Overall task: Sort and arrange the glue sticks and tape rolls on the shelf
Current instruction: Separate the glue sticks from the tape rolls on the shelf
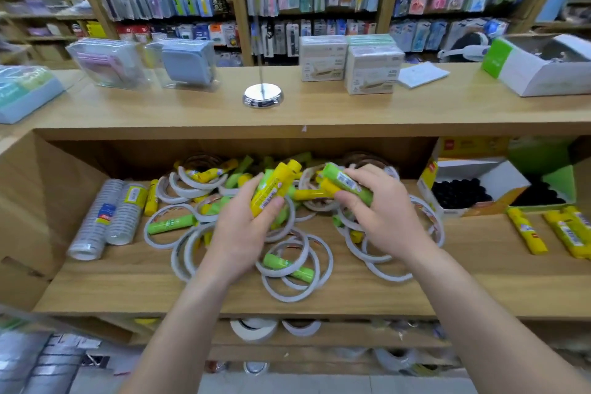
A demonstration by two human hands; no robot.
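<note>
Both hands grip glue sticks above a jumbled shelf.
Curled fingers of the left hand (243,233) clasp several yellow glue sticks (276,185); the right hand (383,214) wraps a green glue stick (345,182). Below, more sticks lie mixed among loose tape rolls (287,297) on the wooden shelf (128,291), with stacked tape rolls (96,221) at its left end.

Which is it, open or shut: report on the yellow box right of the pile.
Open: the yellow box has its flaps raised, and black items show inside.
</note>
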